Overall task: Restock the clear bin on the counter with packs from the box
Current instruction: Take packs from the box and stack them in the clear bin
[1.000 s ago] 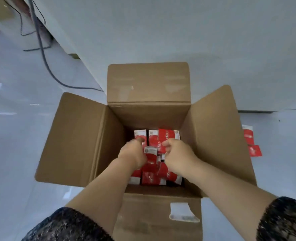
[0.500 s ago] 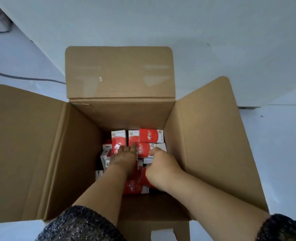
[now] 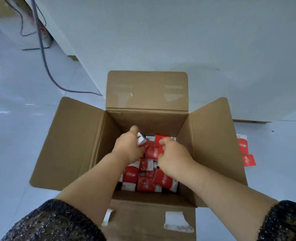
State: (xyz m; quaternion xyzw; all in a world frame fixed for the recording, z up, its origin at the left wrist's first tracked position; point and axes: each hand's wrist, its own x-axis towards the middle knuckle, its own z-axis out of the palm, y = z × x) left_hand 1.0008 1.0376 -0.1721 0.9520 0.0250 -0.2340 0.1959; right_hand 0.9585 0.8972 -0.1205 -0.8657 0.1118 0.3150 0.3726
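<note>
Left hand [image 3: 129, 147] round a blurred pack [image 3: 141, 139], fingers hidden.

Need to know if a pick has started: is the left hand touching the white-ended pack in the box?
Touching. The head view shows the left hand closed around the white-ended pack, whose end sticks out of the grip with no gap, inside the cardboard box.

Both hands inside open cardboard box [image 3: 211, 145]: left hand [image 3: 129, 147] gripping a tilted pack [image 3: 141, 139], right hand [image 3: 174, 158] gripping red packs [image 3: 153, 152].
</note>
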